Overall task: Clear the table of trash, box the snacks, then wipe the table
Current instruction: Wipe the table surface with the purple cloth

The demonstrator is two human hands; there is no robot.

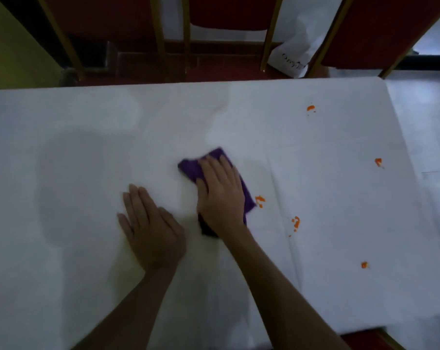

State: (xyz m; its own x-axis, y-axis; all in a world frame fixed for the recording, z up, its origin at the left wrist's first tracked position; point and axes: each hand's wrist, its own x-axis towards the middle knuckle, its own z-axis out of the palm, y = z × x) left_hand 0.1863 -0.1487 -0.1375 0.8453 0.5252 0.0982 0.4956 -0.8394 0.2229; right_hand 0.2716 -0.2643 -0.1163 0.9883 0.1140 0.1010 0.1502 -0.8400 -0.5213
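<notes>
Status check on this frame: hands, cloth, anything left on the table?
Right hand flat on purple cloth, pressing it to table. Left hand flat on table, holding nothing. Orange smears unwiped, right of cloth.

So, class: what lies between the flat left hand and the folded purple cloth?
Only bare white table covering separates left hand and purple cloth; head view.

The one camera rides on the person's head, looking forward and steeply down, close over the white table (87,147). Its far edge and the red chairs (229,11) run across the top of the frame.
</notes>
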